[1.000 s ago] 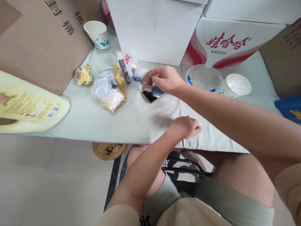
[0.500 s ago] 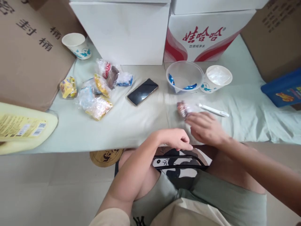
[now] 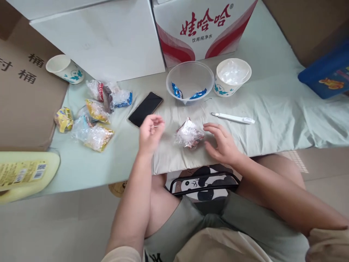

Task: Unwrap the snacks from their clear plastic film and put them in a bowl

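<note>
Packet (image 3: 189,133), lying on the cloth (image 3: 278,125) between the hands. Right hand (image 3: 223,146): spread, empty, just beside it. Left hand (image 3: 150,133): fingers loosely parted, nothing visible held, near the phone (image 3: 145,107). The packet looks light, soft and slippery, possibly fragile inside; a gentle pinch at opposite sides should suit. Beyond: bowl (image 3: 188,77).

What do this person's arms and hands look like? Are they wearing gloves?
No gloves: the left hand and right hand are bare, with five-fingered human shapes and no watch or bracelet to be seen. The left sleeve and right sleeve are short and beige, without visible markings.
</note>
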The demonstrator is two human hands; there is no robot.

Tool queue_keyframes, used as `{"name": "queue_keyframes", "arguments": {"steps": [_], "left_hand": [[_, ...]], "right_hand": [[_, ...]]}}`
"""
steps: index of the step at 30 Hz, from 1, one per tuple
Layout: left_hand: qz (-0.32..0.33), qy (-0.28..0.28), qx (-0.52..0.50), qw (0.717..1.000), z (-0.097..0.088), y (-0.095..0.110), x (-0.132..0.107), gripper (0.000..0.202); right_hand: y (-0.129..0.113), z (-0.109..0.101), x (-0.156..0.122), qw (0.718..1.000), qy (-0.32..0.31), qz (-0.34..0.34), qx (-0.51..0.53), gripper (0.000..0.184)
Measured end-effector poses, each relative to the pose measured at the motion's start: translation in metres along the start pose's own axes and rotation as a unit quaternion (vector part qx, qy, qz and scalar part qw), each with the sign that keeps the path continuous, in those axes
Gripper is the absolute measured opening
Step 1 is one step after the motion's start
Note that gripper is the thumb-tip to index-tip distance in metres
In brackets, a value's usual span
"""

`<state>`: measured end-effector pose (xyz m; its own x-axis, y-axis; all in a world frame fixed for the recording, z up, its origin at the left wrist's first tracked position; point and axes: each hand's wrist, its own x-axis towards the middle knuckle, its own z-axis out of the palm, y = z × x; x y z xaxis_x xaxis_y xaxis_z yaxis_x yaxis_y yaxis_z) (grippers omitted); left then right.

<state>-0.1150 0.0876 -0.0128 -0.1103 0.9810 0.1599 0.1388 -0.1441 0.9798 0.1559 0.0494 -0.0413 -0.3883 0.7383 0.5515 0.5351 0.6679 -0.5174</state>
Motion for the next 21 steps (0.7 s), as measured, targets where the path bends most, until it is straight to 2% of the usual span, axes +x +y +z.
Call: {"name": "queue_keyframes", "arguments": {"steps": [1, 3, 5, 9, 12, 17, 21], "left_hand": [[0.039, -0.058, 0.058, 0.996, 0.009, -0.004, -0.004, 0.024], [0.113, -0.158, 0.163, 0.967, 0.026, -0.009, -0.012, 0.03], [0.138, -0.211, 0.216, 0.943, 0.037, -0.007, -0.019, 0.032], [0.098, -0.252, 0.262, 0.926, 0.047, -0.001, -0.024, 0.037], [0.069, -0.268, 0.28, 0.919, 0.048, 0.001, -0.023, 0.04], [0.062, -0.284, 0.254, 0.922, 0.052, 0.002, -0.022, 0.044], [0.068, -0.283, 0.242, 0.926, 0.057, 0.002, -0.024, 0.046]], "right_hand": [[0.001, 0.003, 0.001, 1.0, -0.001, 0.006, 0.013, 0.052], [0.002, 0.008, 0.004, 0.999, -0.015, 0.018, 0.033, 0.052], [0.002, 0.009, 0.007, 0.998, -0.039, 0.031, 0.041, 0.046], [0.002, 0.003, 0.009, 0.993, -0.078, 0.052, 0.068, 0.038], [0.001, -0.004, 0.009, 0.99, -0.081, 0.065, 0.098, 0.034], [0.003, -0.001, 0.006, 0.988, -0.064, 0.13, 0.059, 0.012], [0.007, 0.004, 0.003, 0.988, -0.076, 0.128, 0.039, 0.01]]}}
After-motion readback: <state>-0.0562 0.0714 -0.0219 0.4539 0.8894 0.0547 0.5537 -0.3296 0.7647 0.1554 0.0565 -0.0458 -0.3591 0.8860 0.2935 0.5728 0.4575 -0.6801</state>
